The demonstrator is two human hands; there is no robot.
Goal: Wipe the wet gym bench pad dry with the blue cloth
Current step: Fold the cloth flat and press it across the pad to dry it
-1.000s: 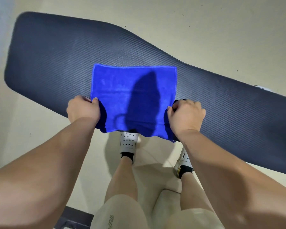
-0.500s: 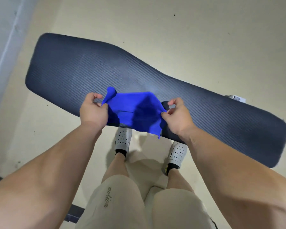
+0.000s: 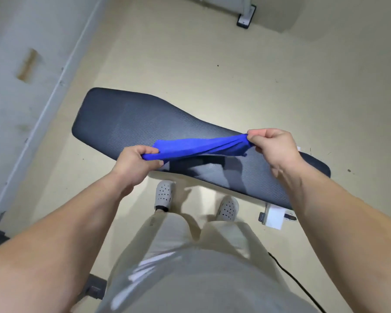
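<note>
Blue cloth (image 3: 199,147) found lifted clear of the bench pad (image 3: 145,123), stretched into a twisted band between both hands, above the near edge of the pad at mid-length. Left hand (image 3: 136,163) closed on the left end of the cloth, thumb over fingers, fabric bunched inside the fist. Right hand (image 3: 273,145) pinched on the right end, thumb and fingertips pressed together on the gathered fabric; held slightly higher than the left. Cloth sloped upward from left to right, creased along its length. Shadow of cloth and hands cast on the pad directly beneath.

Pad noted as dark, ribbed, long and tapered, wider at the left end, lying diagonally across the view over a beige floor (image 3: 212,64). Wet or dry condition of the surface not determinable; a faint lighter streak seen at the wide end.

Stood at the near side of the pad in pale shorts (image 3: 190,240) and white perforated clogs (image 3: 164,195), both forearms bare. White bracket (image 3: 273,216) observed under the right end of the pad, black cable (image 3: 296,281) on the floor near it. Grey wall (image 3: 20,86) along the left. Base of other equipment (image 3: 246,16) seen at top, well apart from the pad.
</note>
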